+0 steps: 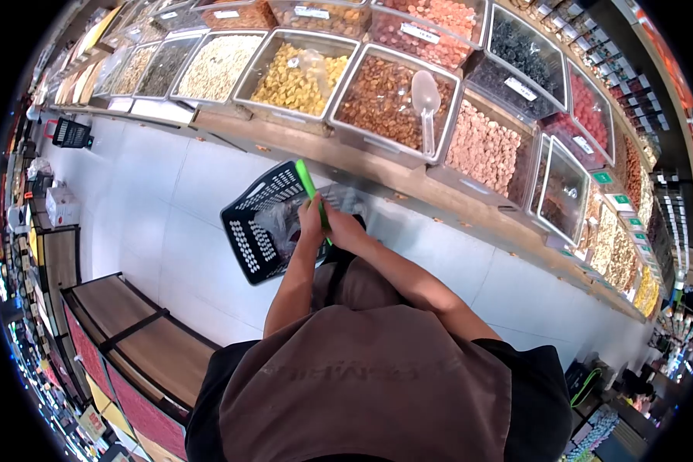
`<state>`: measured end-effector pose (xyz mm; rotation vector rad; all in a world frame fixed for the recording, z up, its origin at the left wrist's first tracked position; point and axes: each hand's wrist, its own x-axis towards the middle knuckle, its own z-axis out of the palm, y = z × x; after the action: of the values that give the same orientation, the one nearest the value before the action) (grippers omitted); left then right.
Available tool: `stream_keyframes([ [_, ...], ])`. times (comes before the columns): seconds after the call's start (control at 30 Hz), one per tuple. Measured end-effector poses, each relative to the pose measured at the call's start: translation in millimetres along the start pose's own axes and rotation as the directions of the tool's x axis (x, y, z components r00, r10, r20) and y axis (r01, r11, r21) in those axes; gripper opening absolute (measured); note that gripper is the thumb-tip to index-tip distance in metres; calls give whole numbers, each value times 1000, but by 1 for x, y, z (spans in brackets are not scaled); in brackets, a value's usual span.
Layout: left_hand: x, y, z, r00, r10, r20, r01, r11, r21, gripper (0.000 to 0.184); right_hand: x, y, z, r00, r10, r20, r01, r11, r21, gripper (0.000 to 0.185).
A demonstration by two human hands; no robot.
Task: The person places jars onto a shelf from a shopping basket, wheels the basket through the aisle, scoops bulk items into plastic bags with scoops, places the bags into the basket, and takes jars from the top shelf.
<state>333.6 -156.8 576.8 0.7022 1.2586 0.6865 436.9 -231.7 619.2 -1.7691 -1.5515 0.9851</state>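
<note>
A dark shopping basket [240,231] with perforated sides hangs in front of my body, tilted, above the pale floor. Its bright green handle [306,182] stands up between my hands. My left hand [311,219] is closed round the handle. Just beside it, my right hand [345,228] is closed on the same handle, its fingers partly hidden. Inside the basket lies something in clear plastic [286,220], too unclear to name.
Open bins run along a wooden counter ahead: yellow dried fruit [296,75], raisins [385,96] with a clear scoop [426,104], and pinkish pieces [481,146]. A wooden shelf rack [123,308] stands at lower left. Another dark basket [71,134] sits on the floor at far left.
</note>
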Motion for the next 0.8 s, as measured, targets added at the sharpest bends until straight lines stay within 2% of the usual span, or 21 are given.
stream_keyframes([
  [0.07, 17, 5, 7, 1000, 8, -3, -8, 998, -67, 25, 13, -7, -13, 990, 85, 116, -59, 975, -215, 83],
  [0.1, 23, 11, 10, 1000, 24, 4, -24, 995, -96, 25, 20, -9, -19, 996, 51, 75, -31, 969, -245, 78],
  [0.13, 28, 16, 11, 999, 41, 7, -40, 992, -121, 26, 25, -11, -24, 994, 62, 87, -39, 968, -250, 78],
  [0.17, 29, 25, 11, 998, 63, -2, -63, 995, -72, 26, 32, -12, -29, 995, 45, 86, -24, 971, -238, 75],
  [0.27, 38, 47, 24, 995, 80, -58, -88, 985, -150, 28, 57, 0, -30, 995, 62, 79, -38, 961, -275, 76],
  [0.33, 61, 41, 24, 998, 61, 0, -59, 962, -266, 28, 62, 8, -36, 1000, 19, -22, -24, 962, -272, 57],
  [0.37, 71, 37, 26, 997, 49, -63, -62, 968, -244, 31, 60, 19, -42, 998, 40, -52, -52, 960, -275, 57],
  [0.43, 88, 31, 26, 990, 64, -129, -90, 975, -202, 36, 61, 41, -54, 991, 64, 118, -39, 978, -203, 37],
  [0.47, 94, 33, 32, 978, 106, -179, -137, 975, -174, 34, 57, 49, -65, 993, 77, 86, -58, 977, -208, 37],
  [0.53, 117, 30, 34, 953, 139, -270, -194, 963, -189, 43, 33, 71, -91, 956, 188, 225, -142, 968, -208, 29],
  [0.57, 112, 44, 39, 964, 138, -225, -168, 979, -118, 45, 18, 87, -99, 950, 239, 202, -197, 958, -208, 31],
  [0.6, 124, 44, 40, 953, 173, -249, -211, 968, -135, 43, 2, 103, -108, 940, 289, 180, -251, 946, -206, 33],
  [0.63, 125, 55, 45, 944, 141, -297, -168, 984, -65, 44, -17, 108, -128, 936, 319, 151, -286, 936, -203, 34],
  [0.7, 140, 60, 45, 945, 116, -305, -147, 986, -80, 52, -54, 129, -156, 930, 351, 106, -327, 925, -194, 35],
  [0.73, 139, 75, 51, 933, 61, -354, -83, 995, -47, 53, -73, 150, -156, 910, 401, 100, -377, 905, -199, 36],
  [0.8, 159, 70, 35, 937, 67, -344, -59, 998, 33, 50, -100, 169, -179, 891, 447, 81, -425, 883, -202, 37],
])
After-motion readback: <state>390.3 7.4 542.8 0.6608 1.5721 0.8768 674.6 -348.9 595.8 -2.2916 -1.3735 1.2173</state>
